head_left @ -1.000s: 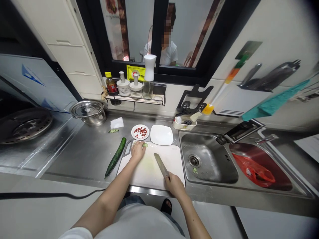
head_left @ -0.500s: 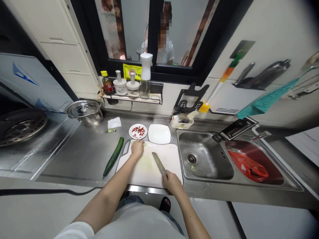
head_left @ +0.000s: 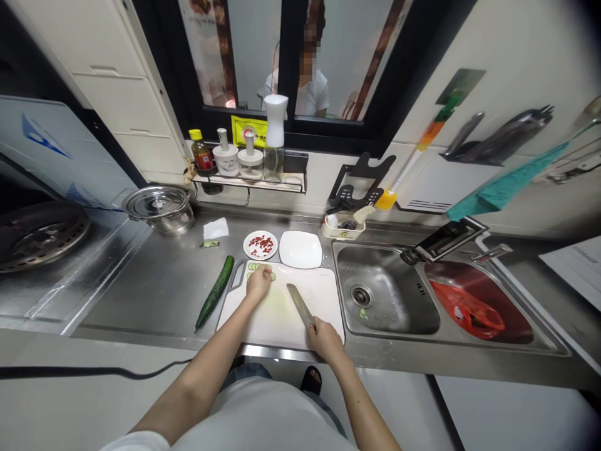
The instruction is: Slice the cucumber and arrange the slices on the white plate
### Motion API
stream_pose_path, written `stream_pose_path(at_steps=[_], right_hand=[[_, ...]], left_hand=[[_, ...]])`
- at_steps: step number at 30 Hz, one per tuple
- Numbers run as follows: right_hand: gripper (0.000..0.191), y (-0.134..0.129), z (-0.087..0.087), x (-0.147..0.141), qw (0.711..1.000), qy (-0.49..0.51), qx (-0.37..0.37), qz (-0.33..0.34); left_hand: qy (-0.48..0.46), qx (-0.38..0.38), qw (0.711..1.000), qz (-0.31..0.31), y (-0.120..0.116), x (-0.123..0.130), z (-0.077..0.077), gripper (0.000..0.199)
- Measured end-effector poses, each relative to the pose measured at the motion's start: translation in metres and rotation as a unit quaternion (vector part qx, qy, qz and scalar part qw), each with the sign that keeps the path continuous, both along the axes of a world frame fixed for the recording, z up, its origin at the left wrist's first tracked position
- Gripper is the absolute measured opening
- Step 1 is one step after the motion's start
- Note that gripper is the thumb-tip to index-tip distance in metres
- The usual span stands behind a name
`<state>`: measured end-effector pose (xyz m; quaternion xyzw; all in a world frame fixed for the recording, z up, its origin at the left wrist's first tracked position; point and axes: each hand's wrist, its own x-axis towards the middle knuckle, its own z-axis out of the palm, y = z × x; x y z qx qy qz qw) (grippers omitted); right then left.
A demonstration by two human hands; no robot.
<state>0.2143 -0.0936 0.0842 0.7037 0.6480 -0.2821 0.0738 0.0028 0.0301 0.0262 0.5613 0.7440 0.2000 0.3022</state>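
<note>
My right hand [head_left: 325, 338] is closed round the handle of a knife [head_left: 299, 303], whose blade lies over the white cutting board [head_left: 277, 326]. At the board's upper left, my left hand [head_left: 259, 283] is beside several cucumber slices [head_left: 253, 267]; its fingers are bent together, and what they hold, if anything, is too small to name. A whole cucumber [head_left: 215, 292] rests on the counter left of the board. Behind the board stand a round plate of red pieces [head_left: 248, 253] and an empty white plate [head_left: 300, 249].
Right of the board is a sink [head_left: 389, 307] with a red bag [head_left: 469, 311] in its second basin. A lidded steel pot [head_left: 171, 216] stands at the back left, below and left of a condiment shelf [head_left: 253, 183].
My left hand has drawn slightly back from the slices and its fingers have come together, so more slices show. The right hand and knife have hardly moved.
</note>
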Motion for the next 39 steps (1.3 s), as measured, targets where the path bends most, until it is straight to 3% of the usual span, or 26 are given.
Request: stream_pose_path(at_steps=[6, 14, 25, 32, 39], right_hand=[[0.03, 0.0, 0.0, 0.0, 1.0, -0.017, -0.005, 0.005], [0.03, 0.0, -0.001, -0.002, 0.998, -0.056, 0.0, 0.034], [0.026, -0.01, 0.006, 0.001, 0.995, -0.078, 0.026, 0.064], [0.028, -0.017, 0.013, -0.004, 0.989, -0.084, 0.014, 0.118], [0.029, -0.014, 0.017, -0.013, 0.988, -0.092, -0.008, 0.124]], left_hand=[[-0.031, -0.023, 0.999, -0.019, -0.025, 0.001, -0.001, 0.017], [-0.002, -0.015, 0.998, -0.054, -0.042, 0.001, -0.008, 0.019], [0.003, -0.003, 1.0, -0.031, -0.04, -0.005, -0.014, 0.019], [0.011, 0.001, 0.999, -0.032, -0.038, -0.005, -0.017, 0.018], [0.009, -0.004, 0.999, -0.033, -0.037, -0.006, -0.017, 0.018]])
